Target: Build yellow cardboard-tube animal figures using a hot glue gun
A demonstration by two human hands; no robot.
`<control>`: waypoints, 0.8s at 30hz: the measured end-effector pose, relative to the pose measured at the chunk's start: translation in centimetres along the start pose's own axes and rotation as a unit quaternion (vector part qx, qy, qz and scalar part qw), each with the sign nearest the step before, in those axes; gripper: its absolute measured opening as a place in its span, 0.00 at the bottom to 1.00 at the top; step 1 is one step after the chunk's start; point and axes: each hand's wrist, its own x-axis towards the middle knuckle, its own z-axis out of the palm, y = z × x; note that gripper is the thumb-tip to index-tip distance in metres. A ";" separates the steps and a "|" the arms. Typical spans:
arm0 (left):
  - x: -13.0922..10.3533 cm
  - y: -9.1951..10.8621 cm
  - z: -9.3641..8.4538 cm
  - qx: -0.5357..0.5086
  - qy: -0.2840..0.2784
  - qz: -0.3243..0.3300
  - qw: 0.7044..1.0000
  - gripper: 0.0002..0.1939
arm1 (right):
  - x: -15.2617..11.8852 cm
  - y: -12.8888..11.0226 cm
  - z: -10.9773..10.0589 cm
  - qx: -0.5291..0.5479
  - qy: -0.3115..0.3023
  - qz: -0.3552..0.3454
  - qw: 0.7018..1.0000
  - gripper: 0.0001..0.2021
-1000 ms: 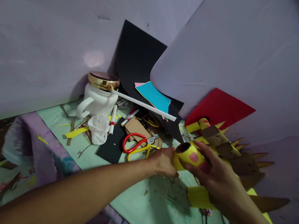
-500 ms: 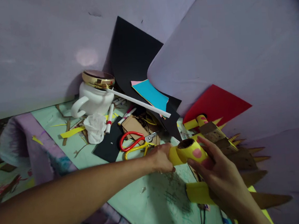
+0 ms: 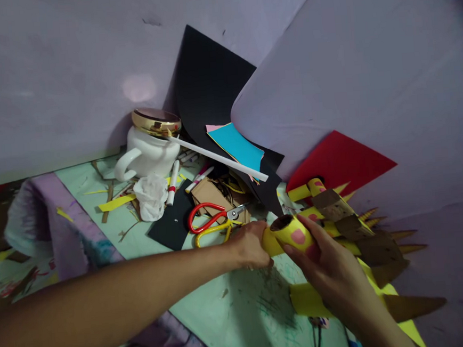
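Observation:
My left hand [image 3: 251,245] is closed round the far end of a plain yellow roll [image 3: 271,242]. My right hand [image 3: 321,252] grips a yellow tube with pink spots [image 3: 298,235], its dark open end facing up. The two yellow pieces touch between my hands. Beneath and beside my right hand lies another yellow roll [image 3: 309,299]. Brown cardboard pieces with pointed spikes [image 3: 382,250] and more yellow rolls stand to the right of it. Scissors with red and yellow handles [image 3: 213,220] lie just beyond my left hand.
A white mug [image 3: 150,153] with a gold-rimmed lid stands at the back left, near crumpled tissue [image 3: 151,197] and markers. Black sheets [image 3: 212,79], blue paper [image 3: 237,147], a white strip [image 3: 222,159] and a red sheet [image 3: 343,162] lie near the wall.
The spotted tube and my right hand have shifted slightly left, closer to my left hand. The view has moved a little. Both hands keep their hold.

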 end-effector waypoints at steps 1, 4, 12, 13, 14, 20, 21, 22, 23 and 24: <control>-0.1 0.0 0.0 0.002 0.000 0.004 1.000 0.28 | 0.0 0.0 0.0 -0.003 0.004 -0.002 1.000 0.34; -0.4 0.3 -0.3 0.006 -0.014 0.003 1.000 0.30 | -0.2 0.0 0.0 0.004 0.010 -0.014 1.000 0.33; -1.0 1.1 -1.2 -0.004 -0.045 -0.021 0.999 0.24 | -0.6 -0.3 -0.2 0.080 0.044 -0.043 0.995 0.30; -1.0 1.0 -1.1 0.000 -0.047 -0.024 0.999 0.23 | -0.6 -0.3 -0.2 0.076 0.041 -0.044 0.995 0.30; -0.9 0.9 -1.0 0.004 -0.048 -0.024 0.999 0.22 | -0.6 -0.4 -0.2 0.068 0.040 -0.046 0.996 0.31; -0.5 0.1 -0.4 0.014 -0.044 0.015 0.999 0.25 | -0.4 -0.5 -0.1 0.036 0.055 -0.089 0.994 0.29; -0.5 0.1 -0.5 0.018 -0.048 0.019 0.999 0.26 | -0.4 -0.5 -0.1 0.036 0.061 -0.093 0.993 0.28; -0.5 0.1 -0.7 0.022 -0.054 0.023 0.998 0.27 | -0.4 -0.4 0.0 0.039 0.067 -0.097 0.992 0.28; -0.4 0.1 -0.9 0.024 -0.060 0.028 0.998 0.27 | -0.4 -0.3 0.0 0.045 0.072 -0.101 0.991 0.27; -0.4 0.2 -1.1 0.025 -0.063 0.035 0.997 0.28 | -0.4 -0.2 0.0 0.053 0.079 -0.108 0.990 0.27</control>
